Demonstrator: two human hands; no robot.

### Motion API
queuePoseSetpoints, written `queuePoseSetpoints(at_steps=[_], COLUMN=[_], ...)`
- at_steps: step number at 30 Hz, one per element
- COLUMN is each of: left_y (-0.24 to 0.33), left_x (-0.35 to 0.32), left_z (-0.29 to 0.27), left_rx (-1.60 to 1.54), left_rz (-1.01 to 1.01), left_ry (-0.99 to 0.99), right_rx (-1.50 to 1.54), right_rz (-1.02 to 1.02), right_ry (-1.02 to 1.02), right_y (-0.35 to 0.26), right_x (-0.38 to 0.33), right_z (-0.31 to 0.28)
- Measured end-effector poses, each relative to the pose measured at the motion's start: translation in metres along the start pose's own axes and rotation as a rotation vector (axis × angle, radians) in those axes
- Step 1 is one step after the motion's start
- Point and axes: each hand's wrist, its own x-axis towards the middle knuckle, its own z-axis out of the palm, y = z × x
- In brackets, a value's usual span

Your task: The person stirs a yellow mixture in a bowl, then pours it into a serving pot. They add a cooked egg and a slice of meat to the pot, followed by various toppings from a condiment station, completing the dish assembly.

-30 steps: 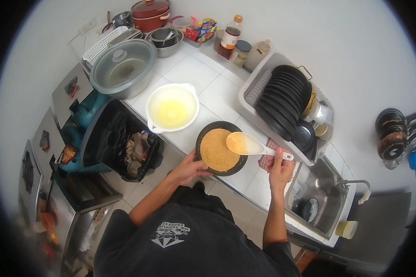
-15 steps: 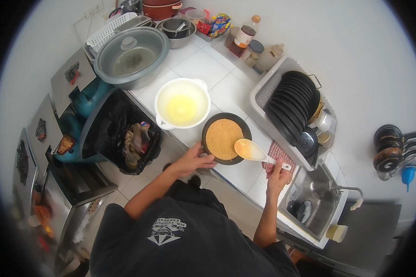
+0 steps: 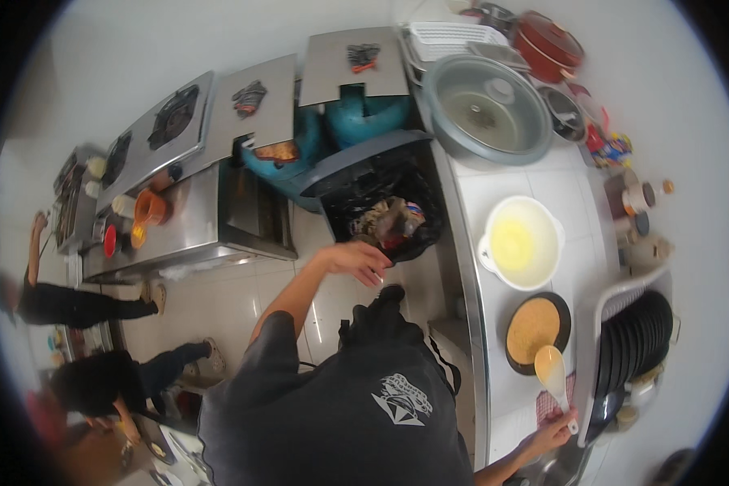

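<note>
My right hand (image 3: 551, 435) grips the handle of a white serving spoon (image 3: 564, 393). The spoon's orange-coated bowl hangs over the near edge of a round black dish (image 3: 565, 312), which is filled with an orange-brown mixture (image 3: 533, 330). Off the counter on the left, my left hand (image 3: 358, 262) is empty, its fingers apart and slightly bent. It is nearest to a bin lined with a black bag (image 3: 344, 206), just short of the rubbish inside. Beyond the black dish stands a white basin (image 3: 552, 243) with yellow liquid in it.
A large grey tub (image 3: 441, 130) sits at the counter's far end. To the right, a dish rack (image 3: 589, 356) holds several black plates. Teal gas cylinders (image 3: 364, 121) stand behind the bin. At far left are a steel table (image 3: 158, 243) and two people (image 3: 97, 381).
My view has swung left, so the counter now lies to the right. My left hand has come off the black dish and moved left, near the bin. My right hand still holds the spoon.
</note>
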Motion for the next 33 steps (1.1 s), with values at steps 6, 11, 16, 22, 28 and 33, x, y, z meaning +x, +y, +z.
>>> queuePoseSetpoints(at_steps=[6, 11, 16, 22, 28, 33], left_y=[-0.02, -0.025, -0.004, 0.018, 0.005, -0.014], left_x=[-0.071, -0.052, -0.037, -0.028, -0.033, -0.044], left_z=[-0.151, -0.223, -0.275, -0.322, -0.295, -0.267], left_rx=[-0.155, -0.79, -1.156, -1.128, -1.198, -1.119], left_rz=[0.224, 0.833, 1.078, 1.104, 1.24, 1.334], left_ry=[0.939, 1.279, 1.018, 0.989, 0.924, 0.906], right_rx=[-0.083, -0.057, -0.217, -0.249, -0.197, -0.16], right_rz=[-0.004, 0.001, -0.073, -0.212, -0.273, -0.172], right_ry=[-0.066, -0.052, -0.041, -0.005, -0.03, 0.003], right_y=[-0.008, -0.025, -0.052, -0.078, -0.083, -0.077], right_x=[0.014, 0.012, -0.002, -0.012, -0.019, -0.008], right_z=[-0.007, -0.002, -0.009, 0.001, 0.005, 0.005])
